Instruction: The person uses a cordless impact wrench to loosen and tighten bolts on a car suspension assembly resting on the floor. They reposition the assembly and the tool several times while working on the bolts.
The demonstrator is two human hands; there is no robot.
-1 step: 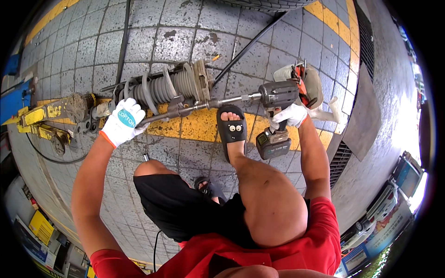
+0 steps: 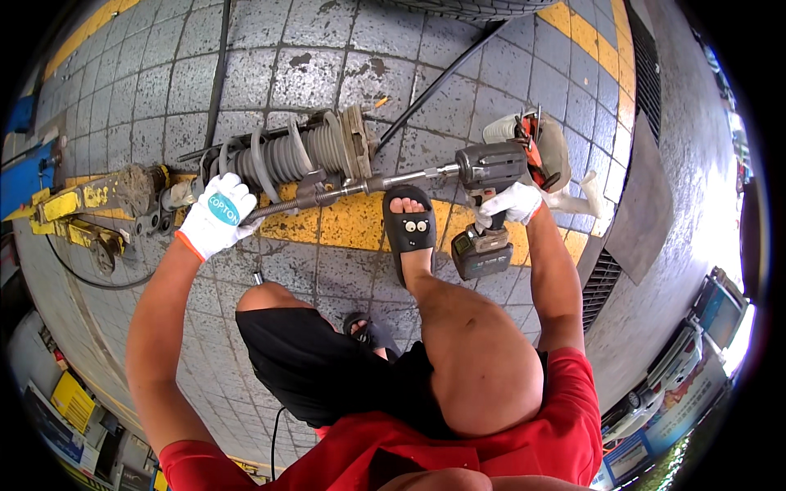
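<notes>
The strut assembly (image 2: 286,159) lies on the paved floor (image 2: 327,49), across its yellow stripe. Left hand (image 2: 219,214) fingers are clamped on the compressor rod (image 2: 327,195); right hand (image 2: 509,203) fingers are clamped on the impact wrench (image 2: 485,176). The assembly appears heavy and rigid; grip bare metal. The socket joint is hard to make out.

White knit gloves w/ orange cuffs on hands (image 2: 219,214), red tee, black shorts, black slides

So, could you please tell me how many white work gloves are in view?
2. One glove is on the left hand, gripping the strut assembly at its left end. The other is on the right hand, holding the cordless impact wrench. None seems hidden.
</notes>
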